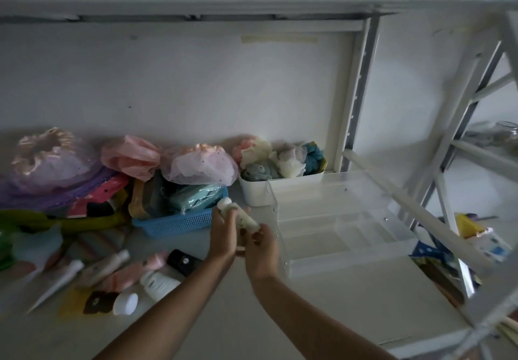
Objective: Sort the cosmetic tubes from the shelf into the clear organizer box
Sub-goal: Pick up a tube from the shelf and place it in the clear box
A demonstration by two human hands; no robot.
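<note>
A pale green tube with a white cap (240,215) is held in the air between both hands, just left of the clear organizer box (340,243). My left hand (222,233) grips its capped upper end, and my right hand (260,250) holds its lower end. The clear organizer box stands on the white shelf (322,312) with several compartments, which look bare. More tubes lie on the shelf at the left: a white pointed tube (60,282), a pink tube (131,271), a white bottle (158,284) and a black tube (182,261).
A blue basket (179,222) with packets stands behind the hands. A white bin (256,193) of fabric items sits against the wall. Plastic-wrapped caps pile up at the left. Metal rack posts (448,163) rise at the right.
</note>
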